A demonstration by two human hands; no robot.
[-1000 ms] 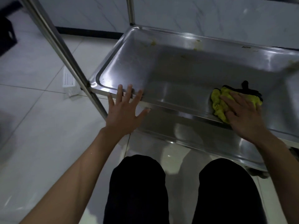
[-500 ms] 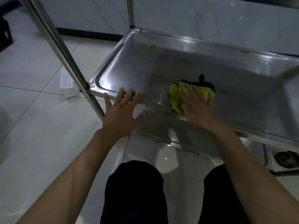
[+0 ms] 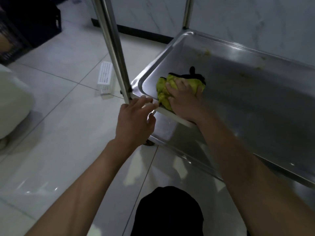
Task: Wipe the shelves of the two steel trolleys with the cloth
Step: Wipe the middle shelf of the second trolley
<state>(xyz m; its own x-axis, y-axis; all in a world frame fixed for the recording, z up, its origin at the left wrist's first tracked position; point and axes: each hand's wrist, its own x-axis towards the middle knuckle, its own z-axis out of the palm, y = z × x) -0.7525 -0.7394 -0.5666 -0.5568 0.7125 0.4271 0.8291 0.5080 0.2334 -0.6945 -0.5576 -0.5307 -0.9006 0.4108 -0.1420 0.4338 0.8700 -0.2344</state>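
A yellow-green cloth (image 3: 163,92) with a black edge lies bunched in the near left corner of the steel trolley shelf (image 3: 247,99). My right hand (image 3: 184,97) presses down on the cloth, fingers bent into its folds. My left hand (image 3: 134,120) holds the shelf's front rim right beside the corner post (image 3: 115,48), fingers over the top and thumb underneath. Yellowish dirt spots (image 3: 207,52) mark the shelf's far wall. A lower shelf (image 3: 221,159) shows beneath the front rim.
A white perforated basket (image 3: 105,77) lies on the tiled floor left of the post. A black crate (image 3: 25,23) stands at the far left, and a pale rounded object (image 3: 12,103) sits at the left edge. My knee (image 3: 167,212) is below.
My right hand has slid the cloth leftward along the shelf into the near left corner. My left hand's fingers have gone from lying straight on the rim to holding it near the post.
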